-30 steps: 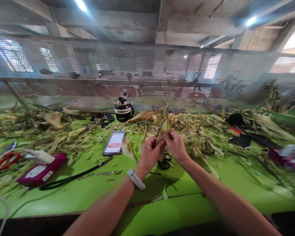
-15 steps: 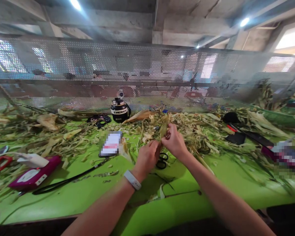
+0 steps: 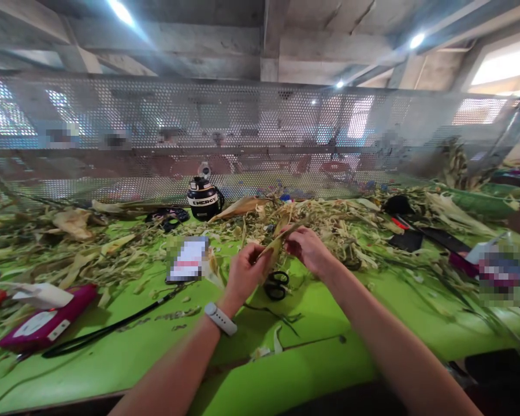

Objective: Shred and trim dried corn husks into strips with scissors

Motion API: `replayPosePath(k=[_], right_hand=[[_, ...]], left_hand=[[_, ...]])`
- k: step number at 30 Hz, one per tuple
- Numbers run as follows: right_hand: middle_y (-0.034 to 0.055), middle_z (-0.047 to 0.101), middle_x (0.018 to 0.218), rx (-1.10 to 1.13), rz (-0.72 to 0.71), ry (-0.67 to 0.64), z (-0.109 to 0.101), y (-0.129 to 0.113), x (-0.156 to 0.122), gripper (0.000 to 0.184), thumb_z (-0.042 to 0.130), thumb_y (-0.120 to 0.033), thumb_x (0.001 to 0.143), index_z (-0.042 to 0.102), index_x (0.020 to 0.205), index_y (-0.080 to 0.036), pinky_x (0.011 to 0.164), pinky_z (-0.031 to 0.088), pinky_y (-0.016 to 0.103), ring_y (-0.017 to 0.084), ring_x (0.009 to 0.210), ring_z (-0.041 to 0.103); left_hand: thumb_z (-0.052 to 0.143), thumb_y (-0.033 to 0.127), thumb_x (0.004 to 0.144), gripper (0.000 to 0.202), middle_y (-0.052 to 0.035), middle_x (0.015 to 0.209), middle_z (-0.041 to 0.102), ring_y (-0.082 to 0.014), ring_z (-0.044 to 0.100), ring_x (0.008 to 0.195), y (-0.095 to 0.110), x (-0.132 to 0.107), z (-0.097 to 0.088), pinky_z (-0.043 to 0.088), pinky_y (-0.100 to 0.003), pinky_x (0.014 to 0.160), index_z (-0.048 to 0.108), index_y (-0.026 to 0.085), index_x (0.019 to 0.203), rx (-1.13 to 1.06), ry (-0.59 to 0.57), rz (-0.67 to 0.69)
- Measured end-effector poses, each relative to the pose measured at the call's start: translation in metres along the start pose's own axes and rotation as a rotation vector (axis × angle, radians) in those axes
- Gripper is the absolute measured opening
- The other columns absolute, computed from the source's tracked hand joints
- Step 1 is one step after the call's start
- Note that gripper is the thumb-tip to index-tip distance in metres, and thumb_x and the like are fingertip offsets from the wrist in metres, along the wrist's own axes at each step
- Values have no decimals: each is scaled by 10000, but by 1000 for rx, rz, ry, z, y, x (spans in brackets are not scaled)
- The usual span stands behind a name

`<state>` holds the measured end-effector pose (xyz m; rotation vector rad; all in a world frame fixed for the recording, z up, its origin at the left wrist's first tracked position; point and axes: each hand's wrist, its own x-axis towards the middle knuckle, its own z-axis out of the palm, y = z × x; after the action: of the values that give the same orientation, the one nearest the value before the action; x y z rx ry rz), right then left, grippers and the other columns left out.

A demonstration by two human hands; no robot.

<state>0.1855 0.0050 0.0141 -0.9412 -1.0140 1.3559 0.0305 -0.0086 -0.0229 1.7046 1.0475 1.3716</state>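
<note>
Between my two hands is a strip of dried corn husk (image 3: 279, 237), greenish-brown and long. My left hand (image 3: 247, 268), with a pale watch band (image 3: 220, 318) on its wrist, pinches the lower end of the husk. My right hand (image 3: 307, 249) has its fingers closed at the husk's upper part. Just below the hands lie black scissors (image 3: 276, 286), of which the handle loops show; the blades cannot be made out. Shredded husk pieces (image 3: 329, 225) are heaped behind my hands.
A phone (image 3: 188, 259) with a black strap lies left of my hands. Farther left is a magenta power strip (image 3: 47, 323) with a white plug. A black jug marked ENERGY (image 3: 204, 202) stands before a perforated metal screen (image 3: 251, 115). At right sits a green basket (image 3: 476, 199).
The husk strip has tilted from nearly upright to slanting between my hands. My left hand has turned and opened out somewhat around it. The whole view has shifted slightly.
</note>
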Motion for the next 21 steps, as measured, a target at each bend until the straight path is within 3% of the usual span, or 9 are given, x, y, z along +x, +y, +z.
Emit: replayPosePath(k=[3,7,12,16,21], right_hand=[[-49,601,586,26,-68,8,4,0,-4,219,605,-174,546,567,761,-161,461,445,188,63,447,512],[-63,576,556,-114,-223,70,9,2,-7,221,577,-175,557,528,772,-174,429,444,206,79,429,508],[-67,558,515,-144,-210,124,1,-1,-2,213,496,-185,570,515,783,-188,378,404,207,85,367,479],[-68,511,457,-121,-211,96,-6,-4,2,125,428,-178,559,488,668,-190,351,304,176,66,352,422],[-50,499,468,-307,-204,-8,1,1,-5,63,404,-182,607,466,605,-194,414,324,198,80,410,429]], left_hand=[[570,367,771,222,12,649,566,-96,495,569,2,-2,2,384,-198,526,572,147,798,-99,-62,-14],[543,366,803,214,23,611,541,-90,484,540,2,-8,2,377,-193,507,572,155,822,-17,-114,63],[528,374,816,227,32,583,519,-79,454,519,0,-7,1,341,-187,486,587,159,776,61,-65,108],[521,400,807,249,31,612,510,-89,448,558,-3,-3,2,352,-199,519,568,162,752,7,-27,34],[538,348,797,219,-33,824,593,-142,546,749,-6,-1,3,435,-250,661,530,160,908,-59,-130,13]])
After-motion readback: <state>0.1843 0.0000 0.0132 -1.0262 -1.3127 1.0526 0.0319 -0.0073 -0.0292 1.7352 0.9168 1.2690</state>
